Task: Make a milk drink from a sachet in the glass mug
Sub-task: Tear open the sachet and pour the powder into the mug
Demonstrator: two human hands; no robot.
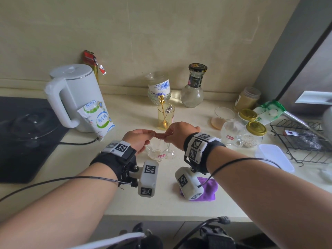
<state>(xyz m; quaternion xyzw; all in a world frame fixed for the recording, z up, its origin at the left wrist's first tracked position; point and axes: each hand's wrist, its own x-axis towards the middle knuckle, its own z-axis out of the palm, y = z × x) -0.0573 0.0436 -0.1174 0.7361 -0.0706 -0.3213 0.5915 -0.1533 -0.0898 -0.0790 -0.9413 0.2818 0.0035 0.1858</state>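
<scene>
A small reddish-brown sachet point(162, 135) is held level between both hands, right above the clear glass mug point(159, 151) on the counter. My left hand point(139, 139) pinches its left end and my right hand point(179, 134) pinches its right end. The mug looks almost empty and has a pink label low on its front. Behind it stands a yellow glass point(165, 115) with a gold spoon and a silver one in it. Milk pouches point(98, 119) lean against the white kettle point(75, 97) on the left.
At the back stand a blue-patterned cup in a glass bowl point(159, 88) and a glass carafe point(193, 90). On the right are jars point(254, 133), glasses, a plastic lid point(274, 157) and a wire rack point(303, 141). A purple cloth point(209, 189) lies near the front edge, a black hob point(23, 137) at left.
</scene>
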